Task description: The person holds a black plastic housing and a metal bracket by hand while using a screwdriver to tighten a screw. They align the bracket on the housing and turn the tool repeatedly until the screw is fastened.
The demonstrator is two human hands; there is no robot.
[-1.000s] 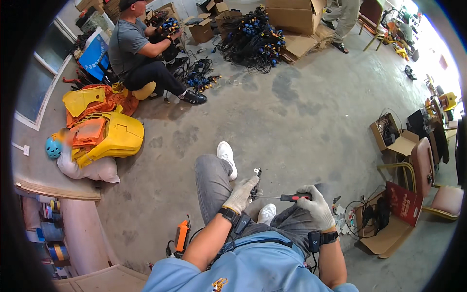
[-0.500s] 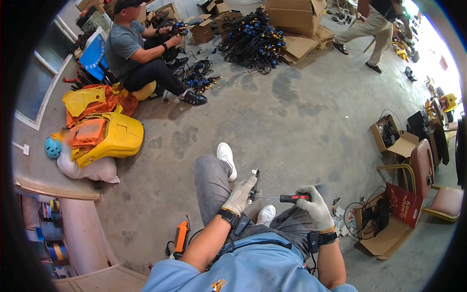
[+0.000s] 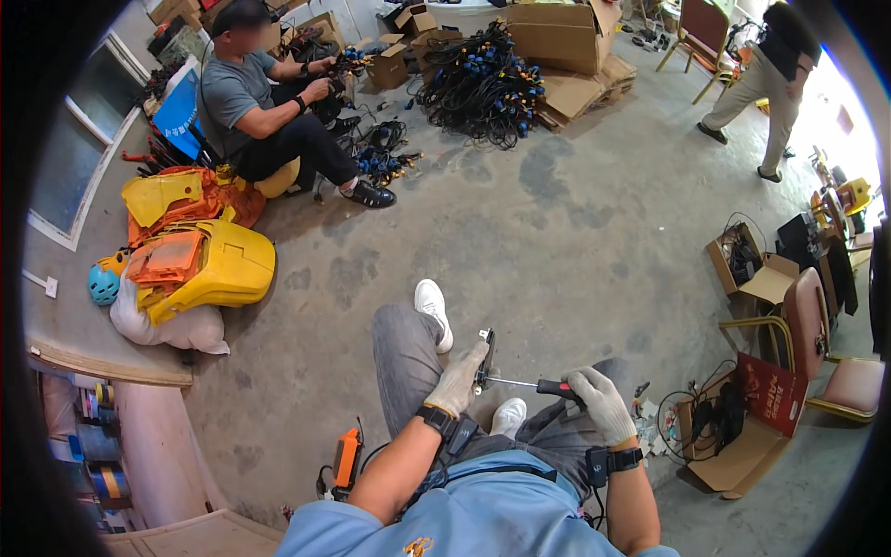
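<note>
Screwdriver (image 3: 555, 388) — handheld (lettered panel (image 3: 770, 394) rightward)

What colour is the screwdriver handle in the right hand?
The screwdriver handle is black with red, in the head view.

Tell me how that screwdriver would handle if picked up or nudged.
The screwdriver should stay stiff, since its shank looks straight and metallic. It probably feels heavier toward the thick black-and-red handle. The right hand's fabric-looking glove would likely limit slipping.
</note>
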